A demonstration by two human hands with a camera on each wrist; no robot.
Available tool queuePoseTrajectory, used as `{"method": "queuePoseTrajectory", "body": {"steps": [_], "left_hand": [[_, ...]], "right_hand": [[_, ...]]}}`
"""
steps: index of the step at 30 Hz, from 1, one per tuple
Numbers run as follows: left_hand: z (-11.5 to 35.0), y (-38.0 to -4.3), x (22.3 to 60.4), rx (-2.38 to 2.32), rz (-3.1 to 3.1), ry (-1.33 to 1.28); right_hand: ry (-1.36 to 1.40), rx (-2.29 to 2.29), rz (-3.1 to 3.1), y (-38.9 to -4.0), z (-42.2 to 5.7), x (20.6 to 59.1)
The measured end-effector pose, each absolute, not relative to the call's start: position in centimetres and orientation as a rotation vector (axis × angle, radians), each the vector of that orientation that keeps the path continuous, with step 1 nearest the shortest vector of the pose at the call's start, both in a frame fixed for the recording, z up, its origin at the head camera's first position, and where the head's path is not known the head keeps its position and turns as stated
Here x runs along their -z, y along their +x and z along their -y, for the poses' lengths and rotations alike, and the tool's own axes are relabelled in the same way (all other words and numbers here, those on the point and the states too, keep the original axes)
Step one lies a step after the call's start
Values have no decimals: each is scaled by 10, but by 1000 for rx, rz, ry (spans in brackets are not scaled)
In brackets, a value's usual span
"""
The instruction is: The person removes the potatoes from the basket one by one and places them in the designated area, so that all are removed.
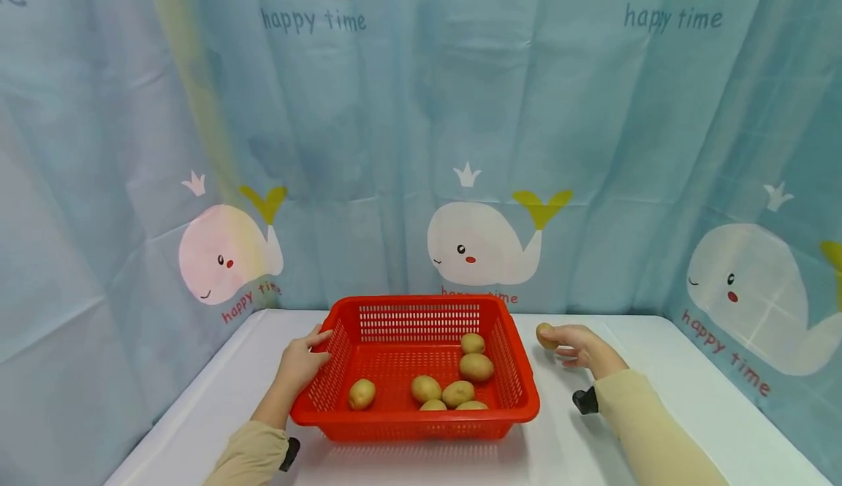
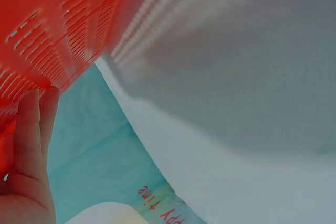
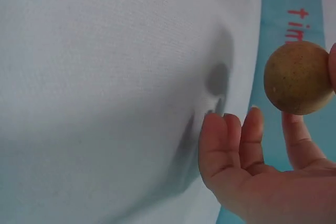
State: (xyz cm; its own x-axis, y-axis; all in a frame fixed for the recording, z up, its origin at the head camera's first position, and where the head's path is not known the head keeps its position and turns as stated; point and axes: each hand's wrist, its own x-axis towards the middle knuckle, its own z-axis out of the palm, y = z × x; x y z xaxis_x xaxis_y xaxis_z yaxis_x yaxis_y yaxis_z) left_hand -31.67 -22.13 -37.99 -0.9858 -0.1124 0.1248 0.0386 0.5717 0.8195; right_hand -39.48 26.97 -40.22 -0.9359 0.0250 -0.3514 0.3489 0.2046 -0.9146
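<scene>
Red plastic basket (image 1: 416,416) on a white tabletop (image 1: 559,427), pictured before a blue whale-print curtain (image 1: 395,142), with at least 7 potatoes (image 1: 476,367) inside, 2 partly hidden by the front wall. Gripped at the left rim by the left hand (image 1: 302,362), with fingers laid along the outer wall in the left wrist view. Pinched by the right hand (image 1: 582,343) between thumb and finger, just beyond the right rim: 1 more potato (image 1: 544,335), apparently raised off the tabletop, with the other fingers loose around nothing. Could slip from so small a hold, being rounded, with any easing of the fingers, then roll toward the nearby back edge. Could strike the right rim if moved sideways too low. Also at risk of sliding or tipping, in the basket's case, if tugged hard at the left rim, with loose potatoes sent rolling inside.
</scene>
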Motion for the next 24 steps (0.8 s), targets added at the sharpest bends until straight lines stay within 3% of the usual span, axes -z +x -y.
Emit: {"method": "queuePoseTrajectory", "body": {"steps": [11, 24], "left_hand": [[220, -315, 379, 1385, 2642, 69], [220, -315, 379, 1405, 2633, 62]], "right_hand": [[629, 1815, -2236, -394, -271, 419], [648, 1678, -2316, -403, -273, 427]]}}
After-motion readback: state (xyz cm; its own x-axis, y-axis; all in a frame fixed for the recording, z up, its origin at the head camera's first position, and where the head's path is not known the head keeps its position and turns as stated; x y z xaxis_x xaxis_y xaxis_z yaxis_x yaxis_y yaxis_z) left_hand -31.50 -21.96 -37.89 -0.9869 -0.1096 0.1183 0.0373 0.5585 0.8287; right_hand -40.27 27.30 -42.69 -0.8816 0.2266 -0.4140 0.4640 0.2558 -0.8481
